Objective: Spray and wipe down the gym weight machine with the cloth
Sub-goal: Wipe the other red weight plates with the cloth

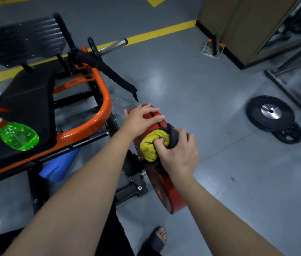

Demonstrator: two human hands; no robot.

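Right hand [178,154]: grip closed round a bunched yellow cloth [150,145], which is pressed against the red weight plates [175,198] at the machine's side. Left hand [142,117]: fingers straight, resting flat on the plates' upper rim. Green spray bottle [18,135]: on the black seat pad [27,100] within the orange frame [101,100], well apart from both hands.

Dim cool indoor light, soft glare patches on the floor [157,78], wide-angle bending at edges, slight blur
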